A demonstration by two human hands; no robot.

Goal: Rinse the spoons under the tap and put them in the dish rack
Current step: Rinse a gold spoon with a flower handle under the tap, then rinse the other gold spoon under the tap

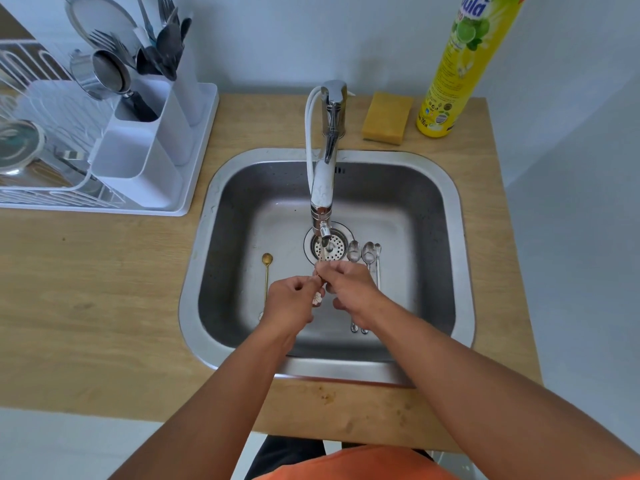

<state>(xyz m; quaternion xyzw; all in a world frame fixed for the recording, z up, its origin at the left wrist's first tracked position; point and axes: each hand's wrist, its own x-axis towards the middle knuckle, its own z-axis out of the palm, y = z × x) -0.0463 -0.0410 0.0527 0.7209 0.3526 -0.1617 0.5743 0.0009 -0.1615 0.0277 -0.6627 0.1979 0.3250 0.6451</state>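
My left hand (292,299) and my right hand (349,289) meet over the steel sink (460,244), both pinching a thin spoon with a white flower end (317,297). Its bowl is hidden between my fingers. A thin stream runs from the tap (323,188) onto it. A gold spoon (266,271) lies on the sink floor to the left. Three silver spoons (365,254) lie side by side to the right of the drain. The white dish rack (104,150) stands on the counter at the left.
The rack's cutlery holder (149,140) holds forks, spoons and a small strainer. A yellow sponge (386,117) and a yellow dish soap bottle (460,74) stand behind the sink. The wooden counter (104,289) surrounds the sink.
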